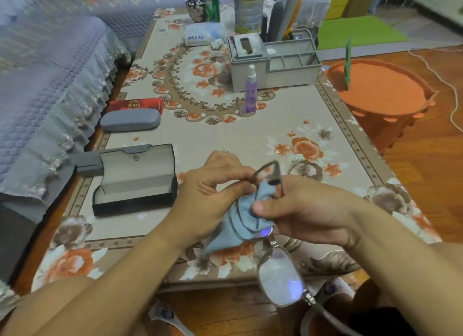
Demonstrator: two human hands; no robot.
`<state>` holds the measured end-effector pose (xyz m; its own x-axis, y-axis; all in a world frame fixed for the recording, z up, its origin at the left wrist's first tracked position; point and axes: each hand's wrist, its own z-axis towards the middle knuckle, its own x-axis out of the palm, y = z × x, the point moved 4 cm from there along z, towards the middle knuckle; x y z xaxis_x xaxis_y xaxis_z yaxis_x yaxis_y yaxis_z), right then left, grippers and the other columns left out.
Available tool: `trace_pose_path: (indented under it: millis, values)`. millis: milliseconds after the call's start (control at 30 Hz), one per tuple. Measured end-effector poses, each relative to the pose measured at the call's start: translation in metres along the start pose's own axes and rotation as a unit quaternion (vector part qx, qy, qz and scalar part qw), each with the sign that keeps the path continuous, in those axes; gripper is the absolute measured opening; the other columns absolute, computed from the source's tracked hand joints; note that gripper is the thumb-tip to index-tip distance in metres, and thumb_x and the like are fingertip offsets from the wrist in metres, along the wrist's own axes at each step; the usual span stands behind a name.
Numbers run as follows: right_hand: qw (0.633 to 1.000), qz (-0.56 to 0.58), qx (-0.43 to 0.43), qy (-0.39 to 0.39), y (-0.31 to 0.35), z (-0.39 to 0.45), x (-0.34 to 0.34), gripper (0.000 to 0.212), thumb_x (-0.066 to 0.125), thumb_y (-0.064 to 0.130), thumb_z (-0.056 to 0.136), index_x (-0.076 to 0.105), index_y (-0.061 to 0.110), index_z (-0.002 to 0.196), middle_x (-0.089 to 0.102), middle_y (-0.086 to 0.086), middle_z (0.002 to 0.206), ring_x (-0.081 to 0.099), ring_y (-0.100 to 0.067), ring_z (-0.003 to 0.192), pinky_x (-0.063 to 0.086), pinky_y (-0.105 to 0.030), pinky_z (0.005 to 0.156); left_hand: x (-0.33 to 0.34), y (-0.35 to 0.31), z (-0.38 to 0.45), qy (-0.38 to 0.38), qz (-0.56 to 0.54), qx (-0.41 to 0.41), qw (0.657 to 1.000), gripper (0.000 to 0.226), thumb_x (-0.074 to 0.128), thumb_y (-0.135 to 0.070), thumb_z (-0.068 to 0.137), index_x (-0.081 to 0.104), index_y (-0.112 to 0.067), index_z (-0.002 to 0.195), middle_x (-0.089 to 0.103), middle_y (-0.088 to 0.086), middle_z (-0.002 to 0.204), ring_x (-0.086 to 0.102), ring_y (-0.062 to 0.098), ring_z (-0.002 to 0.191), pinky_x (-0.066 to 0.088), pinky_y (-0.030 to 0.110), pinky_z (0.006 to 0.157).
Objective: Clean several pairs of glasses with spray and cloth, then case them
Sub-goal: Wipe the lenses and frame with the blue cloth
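My left hand (215,185) pinches the upper frame end of a pair of grey-rimmed glasses (280,278) held upright over the table's near edge. My right hand (303,210) presses a blue cloth (240,223) around the upper lens, thumb on top. The lower lens hangs bare below my hands, with a temple arm trailing down to the right. An open black glasses case (135,182) sits to the left of my hands. A purple spray bottle (250,92) stands mid-table.
A shut grey case (130,120) and a red case (136,104) lie at the table's left edge. A grey desk organizer (275,65), tissue pack (203,33) and tin stand at the back. An orange basket (380,95) is on the right, a sofa on the left.
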<state>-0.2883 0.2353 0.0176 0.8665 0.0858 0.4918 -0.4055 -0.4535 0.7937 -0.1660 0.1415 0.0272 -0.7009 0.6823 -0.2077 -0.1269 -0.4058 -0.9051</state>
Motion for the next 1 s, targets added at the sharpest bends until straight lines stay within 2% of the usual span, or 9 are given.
trace_pose_path:
  millis: [100,167,267,367,467,767,800,900,1000]
  values:
    - [0.989,-0.092,-0.050,-0.106,-0.004,0.007,-0.001,0.035,0.075,0.000,0.078,0.062,-0.016,0.107,0.061,-0.040,0.118,0.064,-0.049,0.112,0.047,-0.058,0.106,0.005,0.001,-0.003,0.016,0.020,0.021,0.999,0.023,0.072,-0.009,0.085,0.077,-0.024,0.102,0.068,0.000,0.089,0.057,0.027,0.098,0.048,0.036,0.087]
    - [0.980,-0.121,-0.077,-0.139,-0.002,0.009,0.001,0.022,0.082,0.001,0.074,0.072,-0.004,0.092,0.072,-0.027,0.098,0.072,-0.037,0.096,0.058,-0.044,0.092,0.005,0.002,-0.001,0.013,0.001,0.007,1.000,0.020,0.072,-0.011,0.084,0.077,-0.022,0.099,0.067,0.004,0.089,0.058,0.028,0.097,0.047,0.038,0.087]
    - [0.976,-0.122,-0.103,-0.148,-0.004,0.010,0.012,0.005,0.077,0.015,0.080,0.074,0.012,0.079,0.073,-0.011,0.077,0.070,-0.020,0.074,0.056,-0.028,0.071,0.001,0.005,0.003,-0.010,-0.049,-0.029,0.998,0.014,0.074,-0.016,0.081,0.079,-0.020,0.094,0.067,0.017,0.090,0.059,0.036,0.096,0.050,0.052,0.090]
    - [0.981,-0.099,-0.084,-0.141,-0.011,0.013,0.012,0.017,0.065,0.013,0.095,0.071,0.000,0.104,0.074,-0.025,0.105,0.071,-0.039,0.101,0.057,-0.044,0.094,-0.001,0.009,0.003,-0.015,-0.034,-0.043,0.998,0.015,0.075,-0.015,0.081,0.080,-0.024,0.091,0.068,0.015,0.091,0.061,0.037,0.098,0.049,0.058,0.093]
    - [0.996,-0.070,-0.031,-0.054,-0.012,0.009,0.009,0.029,0.059,-0.001,0.097,0.059,-0.012,0.123,0.064,-0.032,0.125,0.059,-0.049,0.121,0.049,-0.049,0.106,-0.001,0.008,0.002,0.002,0.013,-0.020,1.000,0.020,0.073,-0.004,0.082,0.079,-0.021,0.090,0.068,0.011,0.089,0.059,0.032,0.099,0.048,0.055,0.091]
    - [0.996,-0.022,0.034,0.074,-0.003,0.002,0.011,0.034,0.049,-0.004,0.094,0.055,-0.012,0.127,0.055,-0.029,0.127,0.049,-0.044,0.120,0.031,-0.061,0.112,-0.003,0.002,0.004,0.001,-0.087,-0.044,0.995,0.020,0.073,-0.017,0.083,0.080,-0.033,0.092,0.067,0.013,0.094,0.063,0.020,0.093,0.048,0.035,0.087]
    - [0.996,-0.018,0.027,0.077,-0.003,0.002,0.013,0.035,0.049,-0.005,0.094,0.054,-0.013,0.127,0.054,-0.030,0.127,0.048,-0.044,0.120,0.029,-0.063,0.113,-0.003,0.002,0.004,0.002,-0.092,-0.048,0.995,0.018,0.073,-0.018,0.082,0.080,-0.033,0.092,0.067,0.011,0.094,0.063,0.019,0.092,0.048,0.034,0.086]
    - [0.999,-0.044,0.006,0.020,-0.008,0.009,0.015,0.030,0.058,-0.007,0.086,0.060,-0.011,0.116,0.065,-0.026,0.113,0.063,-0.038,0.106,0.050,-0.052,0.098,-0.004,0.004,0.003,0.010,-0.059,-0.047,0.997,0.017,0.073,-0.016,0.083,0.080,-0.025,0.095,0.067,0.007,0.093,0.063,0.019,0.093,0.048,0.034,0.086]
    - [0.994,-0.096,-0.017,-0.051,-0.017,0.014,0.014,0.034,0.071,-0.001,0.079,0.062,-0.017,0.108,0.067,-0.034,0.112,0.065,-0.048,0.107,0.046,-0.066,0.102,-0.001,0.005,0.000,0.033,-0.029,-0.045,0.998,0.016,0.071,-0.021,0.083,0.079,-0.026,0.096,0.065,0.001,0.091,0.060,0.024,0.096,0.048,0.036,0.089]
